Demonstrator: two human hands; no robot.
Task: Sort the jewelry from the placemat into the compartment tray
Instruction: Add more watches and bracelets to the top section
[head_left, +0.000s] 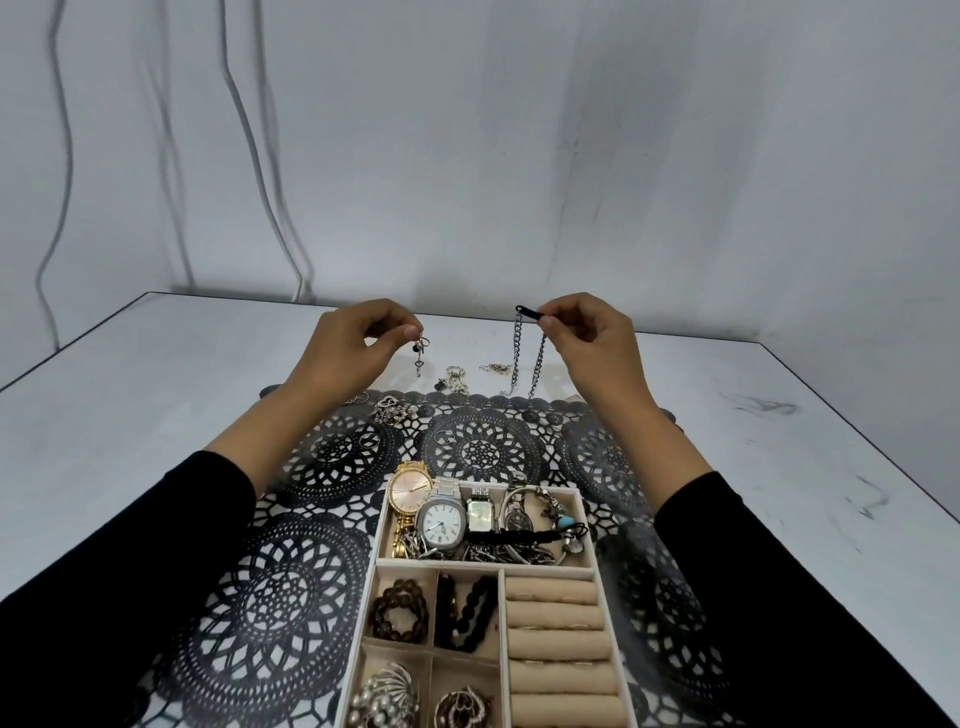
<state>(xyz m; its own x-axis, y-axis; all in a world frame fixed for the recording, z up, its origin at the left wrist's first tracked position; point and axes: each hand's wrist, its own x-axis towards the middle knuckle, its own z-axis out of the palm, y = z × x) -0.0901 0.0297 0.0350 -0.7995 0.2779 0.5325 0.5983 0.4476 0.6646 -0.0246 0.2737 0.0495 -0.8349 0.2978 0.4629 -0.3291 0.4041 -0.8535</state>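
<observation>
Hands (363, 338) (587, 332) raised, chain (519, 348) dangling, placemat (483, 447) edge

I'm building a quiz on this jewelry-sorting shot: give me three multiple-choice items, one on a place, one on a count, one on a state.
1. Where do the watches lie?
A. the tray's far compartment
B. on the ring rolls
C. on the bare table

2. How many hands hold jewelry?
A. none
B. one
C. two

3. How is the silver chain?
A. coiled in the tray
B. dangling from a raised hand
C. flat on the placemat

Answers: 1 A, the watches fill the far compartment of the tray. 2 C, the left hand pinches a small charm and the right hand the chain. 3 B, the silver chain hangs below the right hand's grip.
</observation>
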